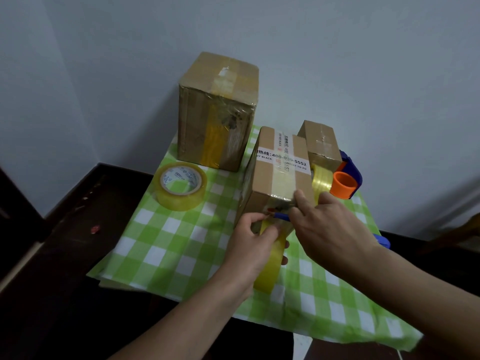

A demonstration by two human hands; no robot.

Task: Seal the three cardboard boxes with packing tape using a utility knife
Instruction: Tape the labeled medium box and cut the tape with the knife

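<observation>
A loose roll of glossy, clear yellowish packing tape (pixel 181 186) is lying flat on the green-and-white checked cloth (pixel 166 245), its white inner core printed with blue writing too small to read. Behind it, a tall brown cardboard box (pixel 217 110) is standing against the grey wall, wrapped in wrinkled, shiny tape. The left hand (pixel 253 245) is curling closed around a second yellowish tape roll (pixel 271 263) held on edge, its strip running up onto the near face of the medium brown cardboard box (pixel 279 178). That box's white label is reading "400-0?0-5552". The right hand (pixel 330 227) is pinching a blue-handled utility knife (pixel 281 216) against the strip; its blade is hidden. Touching the medium box behind, a small taped brown carton (pixel 320 144) is partly blocking a blue-and-orange plastic tape dispenser (pixel 346 180).
</observation>
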